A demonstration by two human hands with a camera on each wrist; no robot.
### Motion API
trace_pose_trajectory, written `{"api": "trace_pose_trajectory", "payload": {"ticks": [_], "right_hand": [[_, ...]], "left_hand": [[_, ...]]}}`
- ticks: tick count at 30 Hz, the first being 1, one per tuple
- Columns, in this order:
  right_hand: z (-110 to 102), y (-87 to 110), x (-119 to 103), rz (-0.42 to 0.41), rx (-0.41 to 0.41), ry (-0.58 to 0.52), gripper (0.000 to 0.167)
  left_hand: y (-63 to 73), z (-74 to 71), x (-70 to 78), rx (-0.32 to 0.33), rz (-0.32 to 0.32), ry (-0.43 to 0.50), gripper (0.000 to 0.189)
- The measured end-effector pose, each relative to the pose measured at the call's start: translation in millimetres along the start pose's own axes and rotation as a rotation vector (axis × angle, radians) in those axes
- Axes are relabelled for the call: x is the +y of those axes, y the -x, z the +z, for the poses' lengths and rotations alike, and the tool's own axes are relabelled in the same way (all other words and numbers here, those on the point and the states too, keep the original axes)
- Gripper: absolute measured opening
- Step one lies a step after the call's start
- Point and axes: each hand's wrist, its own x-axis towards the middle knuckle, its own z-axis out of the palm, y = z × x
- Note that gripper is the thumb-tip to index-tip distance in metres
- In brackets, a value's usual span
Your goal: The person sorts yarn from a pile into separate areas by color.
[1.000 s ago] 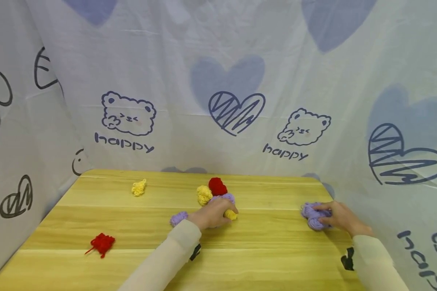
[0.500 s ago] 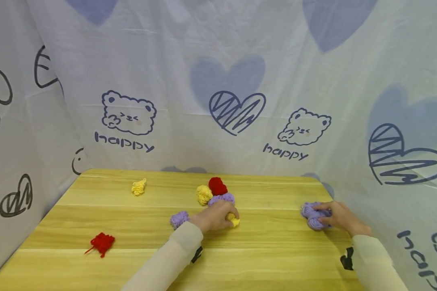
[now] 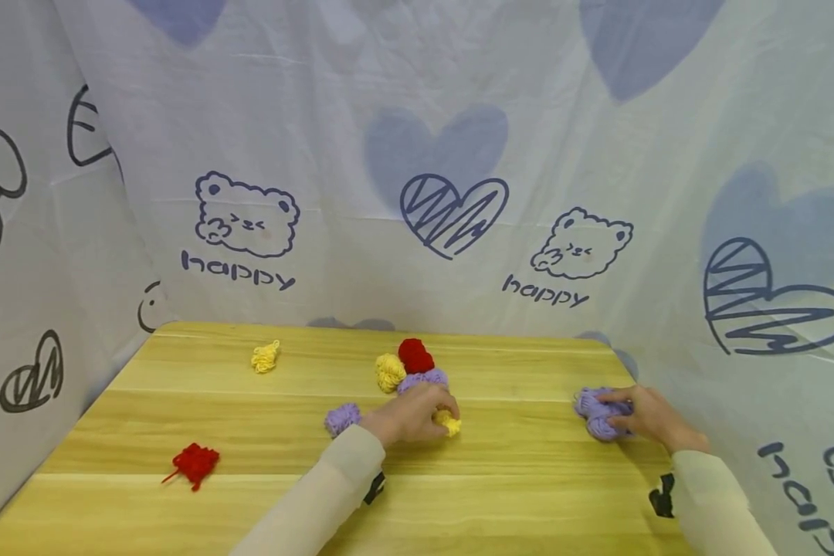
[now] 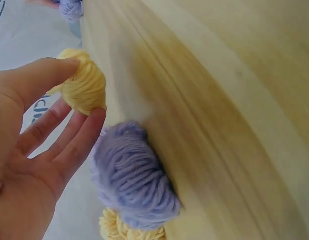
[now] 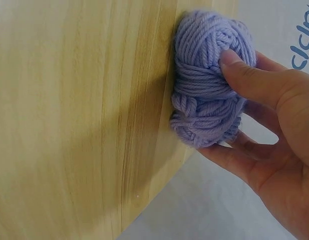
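Observation:
In the left wrist view a small yellow yarn ball [image 4: 84,85] is pinched between the thumb and fingers of my left hand [image 4: 47,120]. The head view has that left hand [image 3: 417,415] over the middle of the table, the yellow ball [image 3: 449,422] showing past its fingertips. Just behind the hand sits a purple yarn ball [image 3: 424,379], and another purple ball [image 3: 342,418] lies by the wrist. My right hand [image 3: 649,421] grips a larger purple yarn skein [image 3: 598,413] at the table's right side. The right wrist view shows its thumb pressed on the skein [image 5: 209,75].
A red yarn ball [image 3: 415,356] and a yellow one [image 3: 390,373] touch the purple ball at the back middle. Farther left are a small yellow bundle [image 3: 265,357] and a red bundle [image 3: 194,466] with a loose tail. A printed curtain [image 3: 347,154] hangs behind the wooden table [image 3: 500,494].
My left hand has shifted slightly right and nearer, taking the yellow ball a little away from the purple one behind it. My right hand and its skein have stayed in place.

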Motion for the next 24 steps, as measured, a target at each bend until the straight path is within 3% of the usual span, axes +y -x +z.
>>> {"api": "trace_pose_trajectory", "payload": {"ticks": [16,24], "right_hand": [[-2.5,-1.5,2.2,-0.075,0.029,-0.003,0.037],[-2.6,-1.5,1.6,-0.071,0.022,-0.001,0.036]], "left_hand": [[24.1,-28.3,-0.1,0.087,0.07,0.065,0.019],[39.9,-40.2,-9.1,0.126,-0.008,0.083,0.02]]}}
